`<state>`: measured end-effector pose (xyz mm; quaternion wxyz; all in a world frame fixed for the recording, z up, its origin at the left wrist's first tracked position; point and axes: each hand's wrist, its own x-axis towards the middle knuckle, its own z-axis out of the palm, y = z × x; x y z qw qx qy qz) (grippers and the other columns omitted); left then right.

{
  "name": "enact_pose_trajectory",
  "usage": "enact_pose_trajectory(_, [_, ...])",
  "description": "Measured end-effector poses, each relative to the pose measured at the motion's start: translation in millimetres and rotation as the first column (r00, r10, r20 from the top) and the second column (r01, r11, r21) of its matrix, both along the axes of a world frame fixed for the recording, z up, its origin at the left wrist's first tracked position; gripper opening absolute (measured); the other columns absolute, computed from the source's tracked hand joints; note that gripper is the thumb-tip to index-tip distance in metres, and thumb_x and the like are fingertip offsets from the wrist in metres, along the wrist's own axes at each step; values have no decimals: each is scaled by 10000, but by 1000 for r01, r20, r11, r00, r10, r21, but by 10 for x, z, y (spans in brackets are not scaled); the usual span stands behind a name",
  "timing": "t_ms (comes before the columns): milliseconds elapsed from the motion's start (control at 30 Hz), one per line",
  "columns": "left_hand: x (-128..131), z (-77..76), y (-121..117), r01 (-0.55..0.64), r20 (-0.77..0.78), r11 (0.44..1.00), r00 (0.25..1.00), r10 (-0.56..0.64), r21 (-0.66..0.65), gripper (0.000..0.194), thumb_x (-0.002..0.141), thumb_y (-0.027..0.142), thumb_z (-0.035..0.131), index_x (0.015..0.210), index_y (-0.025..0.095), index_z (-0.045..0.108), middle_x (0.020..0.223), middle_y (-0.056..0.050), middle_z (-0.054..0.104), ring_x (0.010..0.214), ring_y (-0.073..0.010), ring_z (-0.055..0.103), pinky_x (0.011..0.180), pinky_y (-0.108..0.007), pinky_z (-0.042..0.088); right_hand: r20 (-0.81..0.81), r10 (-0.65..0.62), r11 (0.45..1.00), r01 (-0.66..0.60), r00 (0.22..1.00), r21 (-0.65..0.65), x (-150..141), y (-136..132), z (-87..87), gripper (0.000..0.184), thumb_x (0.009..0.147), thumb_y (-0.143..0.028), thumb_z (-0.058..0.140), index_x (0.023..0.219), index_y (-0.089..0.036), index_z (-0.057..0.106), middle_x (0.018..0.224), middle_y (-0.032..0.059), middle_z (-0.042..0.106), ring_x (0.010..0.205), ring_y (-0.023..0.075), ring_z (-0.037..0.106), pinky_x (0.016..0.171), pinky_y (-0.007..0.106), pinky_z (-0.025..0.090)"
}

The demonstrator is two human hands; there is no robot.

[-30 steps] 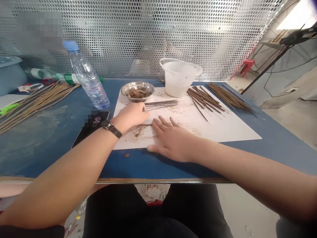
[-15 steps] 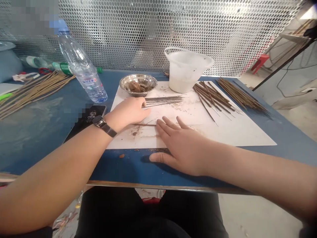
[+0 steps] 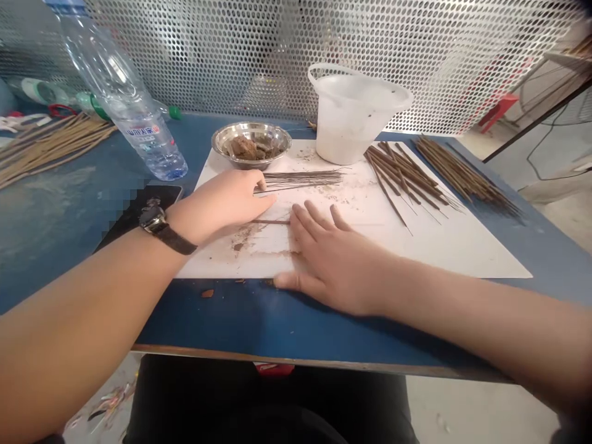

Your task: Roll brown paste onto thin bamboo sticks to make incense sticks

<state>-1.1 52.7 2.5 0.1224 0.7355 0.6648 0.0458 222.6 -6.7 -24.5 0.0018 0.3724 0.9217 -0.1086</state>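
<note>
My right hand (image 3: pixel 337 262) lies flat on a white board (image 3: pixel 439 253), fingers spread, their tips over a thin brown coated stick (image 3: pixel 272 222). The part of that stick under the fingers is hidden. Across from it, my left hand (image 3: pixel 226 194) rests at the left ends of several thin dark sticks (image 3: pixel 308 179). Its thumb stands apart from the bent forefinger, and the other fingers are hidden. Behind this hand, a metal bowl (image 3: pixel 217 147) holds brown lumps (image 3: pixel 243 148). Brown crumbs (image 3: pixel 238 246) are scattered on the board.
A white bucket (image 3: pixel 345 126) stands at the board's back edge. To its right lie thicker brown sticks (image 3: pixel 407 179) and another bundle (image 3: pixel 462 172). On the left are a water bottle (image 3: pixel 143 132), a phone (image 3: pixel 134 213) and long pale sticks (image 3: pixel 55 148). A perforated metal panel (image 3: pixel 222 55) rises behind.
The camera view has shifted, so most things sit slightly differently in the picture. My right hand and the stick under it have moved slightly away from me; my left hand stays by the thin sticks.
</note>
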Motion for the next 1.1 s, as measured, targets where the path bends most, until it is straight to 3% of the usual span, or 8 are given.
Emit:
enact_pose_trajectory(133, [-5, 11, -2, -8, 11, 1000, 1000, 8, -19, 364, 930, 528, 652, 1158, 255, 726, 924, -76, 769, 822, -299, 698, 706, -367, 454, 19, -12, 1000, 12, 1000, 9, -7, 114, 4, 1175, 990, -898, 211, 1714, 21, 322, 1802, 293, 210, 1684, 528, 68, 1325, 770, 117])
enact_pose_trajectory(333, [15, 23, -28, 9, -24, 1000, 1000, -10, -14, 372, 953, 517, 626, 1183, 240, 719, 914, -85, 773, 865, -312, 715, 721, -366, 462, 13, 5, 998, -5, 1000, 63, 1, -99, -5, 1148, 985, -902, 213, 1716, -31, 364, 1773, 265, 333, 1679, 513, 163, 1344, 746, 141])
enact_pose_trajectory(500, [20, 7, -22, 23, -38, 1000, 999, -23, -11, 415, 959, 527, 619, 1232, 228, 713, 963, -101, 787, 903, -322, 723, 739, -365, 471, -17, 8, 998, -7, 1000, 69, -149, -75, -43, 1179, 1001, -883, 176, 1704, 52, 324, 1775, 308, 273, 1684, 484, 170, 1361, 683, 187])
enact_pose_trajectory(700, [24, -5, -61, 63, -33, 998, 998, -62, 14, 439, 949, 517, 614, 1246, 209, 714, 887, -94, 781, 846, -318, 719, 706, -370, 471, 34, 4, 1000, -3, 999, -15, -248, -268, 7, 1209, 982, -909, 228, 1693, 62, 346, 1767, 312, 263, 1672, 481, 211, 1360, 657, 235])
enact_pose_trajectory(900, [42, -19, -102, 74, -5, 996, 997, -74, 56, 395, 961, 506, 599, 1195, 210, 717, 1036, -118, 806, 909, -327, 723, 711, -386, 478, 38, -49, 999, 48, 998, 18, -278, -128, 2, 1140, 1040, -829, 244, 1699, 100, 272, 1771, 327, 190, 1683, 465, 148, 1370, 659, 175])
enact_pose_trajectory(1100, [58, 5, -118, 67, 6, 997, 998, -67, 27, 356, 966, 492, 603, 1150, 211, 721, 926, -97, 802, 873, -311, 730, 699, -376, 481, 10, -11, 1000, 11, 1000, -17, -254, -315, -4, 1145, 1027, -829, 327, 1690, 104, 301, 1750, 337, 267, 1665, 472, 232, 1345, 628, 305])
